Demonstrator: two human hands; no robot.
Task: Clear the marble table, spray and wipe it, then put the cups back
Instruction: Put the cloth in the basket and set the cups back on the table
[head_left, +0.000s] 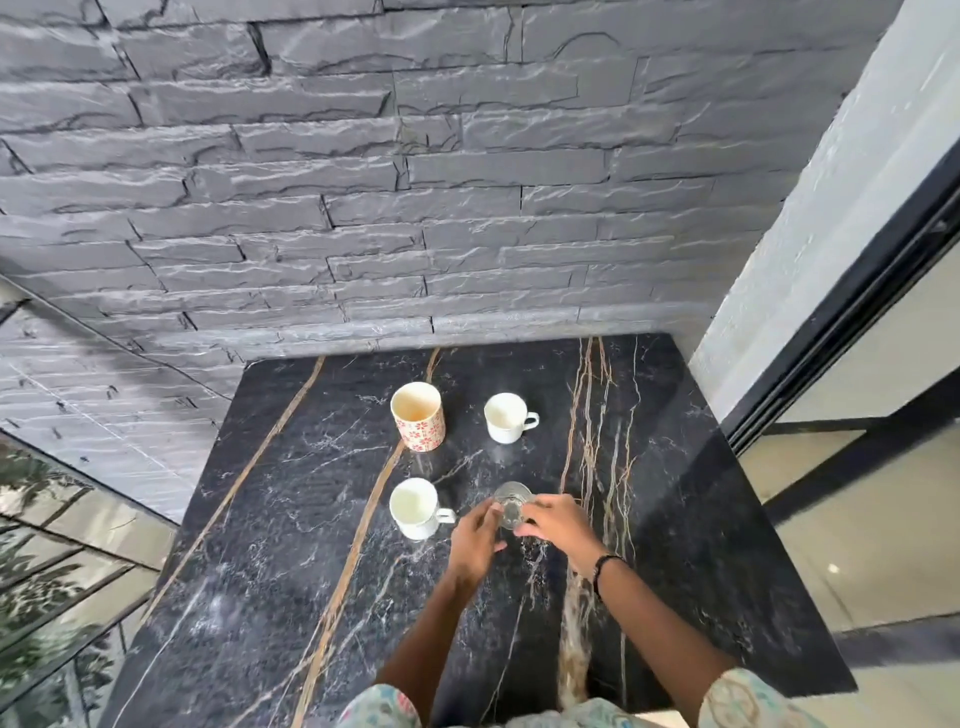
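Observation:
A black marble table (291, 519) with gold veins fills the lower middle of the view. A clear drinking glass (511, 501) stands on it, and both hands close around it: my left hand (475, 540) on its left side, my right hand (558, 522) on its right. Just left of the glass sits a white cup (415, 508) with its handle pointing right. Farther back stand a tall mug with a red flower pattern (418, 423) and a second white cup (506, 417).
A grey stone-clad wall (415, 182) rises right behind the table's far edge. A dark-framed glass door (857, 364) runs along the right, with pale floor beyond the table's right edge. Glass panels with greenery lie to the left.

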